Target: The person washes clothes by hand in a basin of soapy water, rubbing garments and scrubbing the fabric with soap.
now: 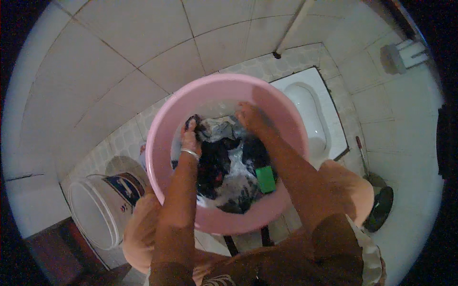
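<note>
A big pink tub (157,157) holds cloudy water and a heap of wet laundry. My left hand (190,139), with a pale bangle at the wrist, is closed on a dark wet cloth (192,120) at the tub's left side. Across from it, my right hand (250,117) has its fingers curled down at the edge of a grey cloth (220,127). Black garments (212,164) lie in the middle of the heap, with a grey patterned cloth (236,190) nearer me. A green rectangular block (265,179) rests on the laundry below my right forearm.
On the left, a white bucket (98,209) lies tipped on its side. A white squat toilet (312,114) is set in the tiled floor at the right, beyond my knee. Farther right are a long-handled tool (362,153) and a dark round object (380,209). Tiled walls stand close around.
</note>
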A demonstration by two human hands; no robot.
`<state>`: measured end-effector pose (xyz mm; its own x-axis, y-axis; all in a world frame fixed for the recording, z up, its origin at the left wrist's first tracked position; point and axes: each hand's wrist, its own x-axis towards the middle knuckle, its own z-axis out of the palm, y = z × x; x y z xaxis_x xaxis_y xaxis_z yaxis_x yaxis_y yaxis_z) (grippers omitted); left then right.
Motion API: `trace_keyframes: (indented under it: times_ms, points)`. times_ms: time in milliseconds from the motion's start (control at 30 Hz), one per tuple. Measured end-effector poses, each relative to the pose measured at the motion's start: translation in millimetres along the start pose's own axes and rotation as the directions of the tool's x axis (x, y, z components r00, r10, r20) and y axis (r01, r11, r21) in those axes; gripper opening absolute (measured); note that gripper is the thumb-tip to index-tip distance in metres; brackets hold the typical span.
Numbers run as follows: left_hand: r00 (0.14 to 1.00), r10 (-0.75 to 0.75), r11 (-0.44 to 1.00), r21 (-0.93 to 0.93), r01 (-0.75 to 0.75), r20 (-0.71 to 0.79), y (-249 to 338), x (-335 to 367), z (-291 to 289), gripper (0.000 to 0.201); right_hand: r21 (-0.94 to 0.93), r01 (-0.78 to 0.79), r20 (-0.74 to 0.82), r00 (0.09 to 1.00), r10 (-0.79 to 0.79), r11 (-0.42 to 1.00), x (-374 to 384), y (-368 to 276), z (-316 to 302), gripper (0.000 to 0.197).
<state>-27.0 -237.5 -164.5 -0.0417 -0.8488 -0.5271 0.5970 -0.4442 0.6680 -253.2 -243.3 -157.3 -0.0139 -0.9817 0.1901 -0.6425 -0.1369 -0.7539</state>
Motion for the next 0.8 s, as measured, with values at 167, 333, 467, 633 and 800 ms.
trace_keyframes:
  times_ms: [167, 333, 467, 633, 800]
  points:
    - [0.974, 0.208, 0.719, 0.689, -0.092, -0.087, -51.2, 53.6, -111.6, 0.056, -0.301, 0.162, 0.38, 0.924, -0.038, 0.94, -11.3, -45.8, 99.8, 0.033]
    - [0.96, -0.245, 0.951, 0.159, 0.265, -0.134, -94.6, 61.9, -19.5, 0.044, -0.486, -0.171, 0.434, 0.804, 0.407, 0.857, -49.9, 136.8, 99.9, 0.022]
    - [0.942, -0.228, 0.974, -0.041, 0.225, -0.246, -10.1, 30.4, -26.9, 0.045, 0.398, -0.224, 0.218, 0.965, 0.145, 0.89, -16.1, -40.9, 113.3, 0.01]
    - [0.834, -0.367, 0.794, -0.328, 0.512, 0.412, -8.0, 45.2, -45.3, 0.048, 0.263, 0.17, 0.09, 0.976, -0.2, 0.95, -43.6, -151.7, 51.5, 0.011]
    - [0.721, -0.175, 0.754, -0.38, 0.536, 0.67, -36.3, 8.7, -16.1, 0.045, 0.085, 0.027, -0.056, 0.998, -0.023, 0.996, -32.8, -110.7, 81.7, 0.015]
